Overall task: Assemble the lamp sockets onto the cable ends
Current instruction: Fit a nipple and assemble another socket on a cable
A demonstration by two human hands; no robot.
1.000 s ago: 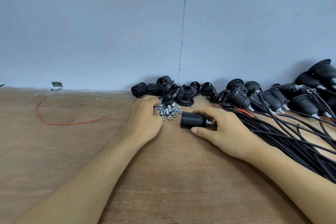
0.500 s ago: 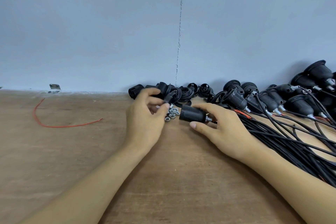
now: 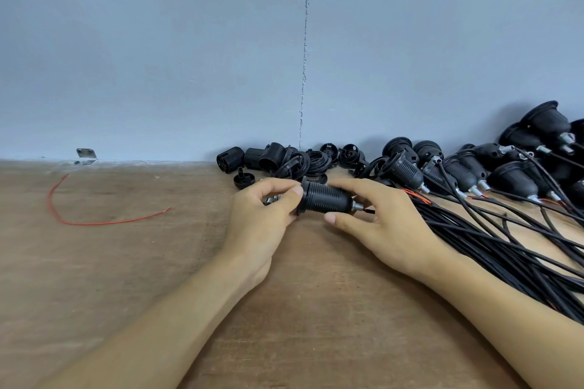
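While both bare hands meet near the middle of the brown wooden tabletop (image 3: 94,278), a black ribbed plastic lamp socket (image 3: 325,198) lies on its side between them, lifted just above the wood. The left hand (image 3: 264,218) pinches the socket's wide flanged end between thumb and curled fingers, closed on it; whether it holds a separate ring there cannot be told. The right hand (image 3: 379,224) cups the narrower end, index finger over the top and thumb beneath, where a short silver threaded metal nipple (image 3: 357,206) sticks out toward the palm. From that end a thin black cable (image 3: 474,240) runs off to the right, joining a thick bundle of similar black cables that sweeps across the right side of the table toward its near right corner. Along the far edge, against the pale blue-grey wall (image 3: 158,57), sits a loose heap of black plastic socket shells and rings (image 3: 284,161), just beyond the left hand's knuckles. Farther right along the same edge lies a row of finished black sockets on cables (image 3: 458,170), their silver ends pointing toward the camera. A few small silver nuts (image 3: 271,199) peek out behind the left fingers. Well apart, toward the far left of the table, a loose red wire (image 3: 94,223) curves across the wood, and a small bent metal bracket (image 3: 86,156) rests at the wall.
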